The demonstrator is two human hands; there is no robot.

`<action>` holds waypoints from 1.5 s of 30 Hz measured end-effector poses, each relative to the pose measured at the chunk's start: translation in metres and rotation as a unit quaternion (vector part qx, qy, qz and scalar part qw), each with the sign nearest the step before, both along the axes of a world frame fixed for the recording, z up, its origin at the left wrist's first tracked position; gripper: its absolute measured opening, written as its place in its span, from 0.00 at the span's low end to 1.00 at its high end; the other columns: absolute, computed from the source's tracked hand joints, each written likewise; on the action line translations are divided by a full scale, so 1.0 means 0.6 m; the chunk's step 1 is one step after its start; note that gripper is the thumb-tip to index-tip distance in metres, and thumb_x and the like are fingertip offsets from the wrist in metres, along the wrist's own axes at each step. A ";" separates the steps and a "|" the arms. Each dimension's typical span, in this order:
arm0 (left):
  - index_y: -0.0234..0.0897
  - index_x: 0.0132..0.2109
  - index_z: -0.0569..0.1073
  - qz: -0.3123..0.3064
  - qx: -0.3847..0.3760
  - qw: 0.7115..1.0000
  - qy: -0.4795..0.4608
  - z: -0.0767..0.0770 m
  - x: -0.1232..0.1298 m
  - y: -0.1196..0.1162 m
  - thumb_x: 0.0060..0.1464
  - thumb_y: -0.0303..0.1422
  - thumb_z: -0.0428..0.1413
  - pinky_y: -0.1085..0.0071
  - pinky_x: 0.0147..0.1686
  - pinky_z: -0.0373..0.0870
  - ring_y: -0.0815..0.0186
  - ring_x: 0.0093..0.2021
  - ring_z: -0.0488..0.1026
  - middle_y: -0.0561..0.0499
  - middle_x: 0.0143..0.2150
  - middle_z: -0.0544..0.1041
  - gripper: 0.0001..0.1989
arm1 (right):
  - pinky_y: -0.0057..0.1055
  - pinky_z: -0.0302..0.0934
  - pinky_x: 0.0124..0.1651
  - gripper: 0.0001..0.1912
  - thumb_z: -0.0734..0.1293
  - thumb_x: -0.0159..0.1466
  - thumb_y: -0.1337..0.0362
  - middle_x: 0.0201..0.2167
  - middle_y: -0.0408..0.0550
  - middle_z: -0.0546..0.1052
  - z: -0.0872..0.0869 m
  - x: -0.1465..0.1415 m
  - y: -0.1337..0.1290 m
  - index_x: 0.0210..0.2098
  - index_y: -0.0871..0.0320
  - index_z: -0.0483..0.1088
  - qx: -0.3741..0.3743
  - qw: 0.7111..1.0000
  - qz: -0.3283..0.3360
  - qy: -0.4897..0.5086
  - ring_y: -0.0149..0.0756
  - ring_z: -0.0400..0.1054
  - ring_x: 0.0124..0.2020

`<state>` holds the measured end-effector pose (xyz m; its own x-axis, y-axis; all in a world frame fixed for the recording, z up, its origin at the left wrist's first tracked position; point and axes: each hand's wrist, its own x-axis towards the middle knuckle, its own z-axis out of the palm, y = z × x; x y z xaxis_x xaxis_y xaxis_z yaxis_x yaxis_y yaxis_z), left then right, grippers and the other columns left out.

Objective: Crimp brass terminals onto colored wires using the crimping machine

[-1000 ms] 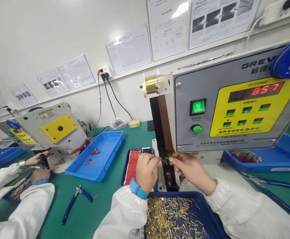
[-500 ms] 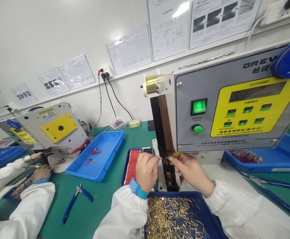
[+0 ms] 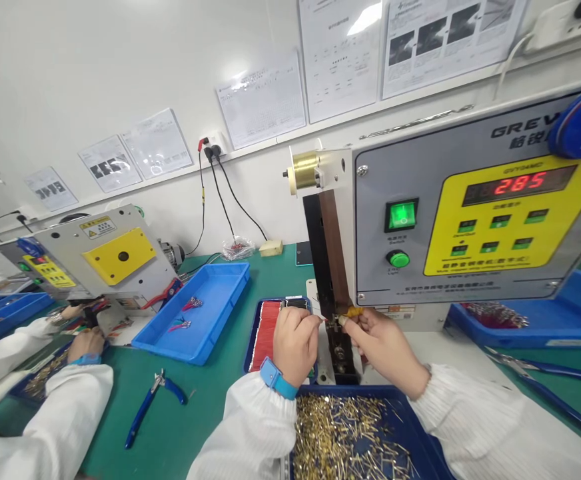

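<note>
My left hand point(image 3: 296, 339), with a blue wrist strap, is closed in a pinch at the left side of the black machine head point(image 3: 338, 327); a thin wire end shows at its fingertips. On the other side, my right hand point(image 3: 378, 337) pinches a yellow-ended part point(image 3: 354, 311) against the head. Both hands nearly meet at the small metal jaws. The grey machine point(image 3: 420, 200) shows red digits on its display point(image 3: 520, 183). Below the hands, a dark blue tray point(image 3: 410, 420) holds many gold metal pins. Red and black wires point(image 3: 269, 327) lie in a tray behind my left hand.
Blue-handled cutters point(image 3: 146, 408) lie on the green table at the left, below a blue tray point(image 3: 195, 333) with small wired parts. Pliers point(image 3: 535, 367) and another blue tray point(image 3: 580, 317) are at the right. A co-worker's hands point(image 3: 84, 343) work at a second machine, far left.
The machine display now shows lit red digits where it was dark before. Both hands keep nearly the same place, and the view has shifted slightly.
</note>
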<state>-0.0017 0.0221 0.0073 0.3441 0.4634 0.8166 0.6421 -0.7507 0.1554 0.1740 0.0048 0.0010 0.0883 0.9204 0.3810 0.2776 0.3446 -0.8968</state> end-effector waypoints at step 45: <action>0.35 0.38 0.71 -0.011 -0.155 0.981 -0.117 -0.035 -0.002 0.024 0.59 0.27 0.50 0.73 0.39 0.66 0.69 0.39 0.67 0.50 0.36 0.71 0.05 | 0.37 0.62 0.33 0.09 0.61 0.59 0.58 0.29 0.51 0.76 -0.014 0.148 -0.017 0.28 0.56 0.69 -0.088 0.951 0.000 -0.295 0.50 0.71 0.33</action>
